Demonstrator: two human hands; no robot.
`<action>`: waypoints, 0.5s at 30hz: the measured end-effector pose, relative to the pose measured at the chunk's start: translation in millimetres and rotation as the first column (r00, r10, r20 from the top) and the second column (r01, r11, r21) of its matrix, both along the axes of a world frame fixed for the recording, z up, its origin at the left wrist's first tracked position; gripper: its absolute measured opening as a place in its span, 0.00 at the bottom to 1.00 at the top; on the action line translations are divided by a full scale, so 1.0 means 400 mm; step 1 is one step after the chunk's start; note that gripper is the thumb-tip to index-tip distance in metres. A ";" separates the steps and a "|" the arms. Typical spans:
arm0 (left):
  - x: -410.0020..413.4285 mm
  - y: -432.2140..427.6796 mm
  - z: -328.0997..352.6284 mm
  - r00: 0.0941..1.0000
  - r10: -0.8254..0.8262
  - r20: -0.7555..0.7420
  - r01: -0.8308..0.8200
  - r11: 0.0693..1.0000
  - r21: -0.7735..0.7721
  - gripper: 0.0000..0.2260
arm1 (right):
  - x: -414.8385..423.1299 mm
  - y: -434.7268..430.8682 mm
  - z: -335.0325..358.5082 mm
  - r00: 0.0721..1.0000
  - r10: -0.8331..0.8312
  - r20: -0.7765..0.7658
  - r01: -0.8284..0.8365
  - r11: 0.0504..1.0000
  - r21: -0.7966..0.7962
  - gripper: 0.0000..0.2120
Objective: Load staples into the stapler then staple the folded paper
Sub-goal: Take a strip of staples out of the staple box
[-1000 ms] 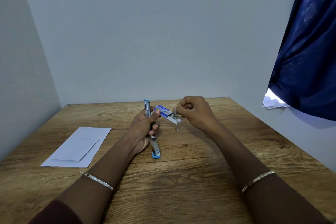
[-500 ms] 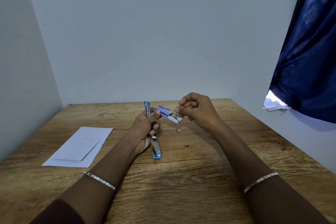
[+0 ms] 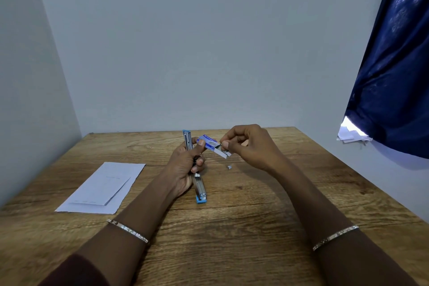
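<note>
Left hand (image 3: 181,169) curls round the stapler (image 3: 200,187), opened flat, thumb pinning the box (image 3: 208,142) against it, so one hand steadies both. Right hand (image 3: 253,146) pinches the box's open end with thumb and forefinger, likely drawing out staples. Paper (image 3: 102,188) lies well left on the wood table (image 3: 232,227), a scrap (image 3: 229,166) near the box. Pale bare walls, blue curtain (image 3: 394,76) at right.

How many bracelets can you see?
2. The left bracelet is on the left wrist and the right bracelet is on the right wrist. More could be hidden further up the arms, outside the picture.
</note>
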State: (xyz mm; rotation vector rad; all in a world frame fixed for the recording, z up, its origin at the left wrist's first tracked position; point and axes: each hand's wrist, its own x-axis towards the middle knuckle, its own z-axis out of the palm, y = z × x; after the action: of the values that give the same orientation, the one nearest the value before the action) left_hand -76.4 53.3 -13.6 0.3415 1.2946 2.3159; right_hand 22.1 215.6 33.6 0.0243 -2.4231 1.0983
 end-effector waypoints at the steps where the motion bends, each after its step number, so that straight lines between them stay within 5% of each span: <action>1: 0.001 -0.001 0.000 1.000 0.001 0.001 -0.001 1.000 0.003 0.05 | 0.000 -0.003 0.001 1.000 0.001 -0.008 0.000 1.000 0.017 0.03; 6: 0.000 -0.003 0.000 1.000 -0.015 0.024 0.015 1.000 0.016 0.05 | 0.001 0.001 0.008 0.995 -0.002 -0.099 -0.002 0.999 -0.043 0.03; 12: 0.000 -0.001 0.000 1.000 0.006 0.018 -0.007 1.000 0.028 0.04 | 0.002 0.000 -0.003 0.999 0.051 -0.005 -0.051 0.999 -0.016 0.04; 15: -0.001 -0.001 -0.001 1.000 0.024 0.018 -0.024 0.999 0.039 0.04 | -0.002 0.007 0.002 0.995 -0.001 -0.095 -0.016 0.984 -0.175 0.07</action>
State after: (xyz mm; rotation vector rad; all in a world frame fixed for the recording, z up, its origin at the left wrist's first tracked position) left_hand -76.7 52.7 -13.9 0.3188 1.2532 2.3614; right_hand 21.4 218.2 34.6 0.0273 -2.2367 1.2809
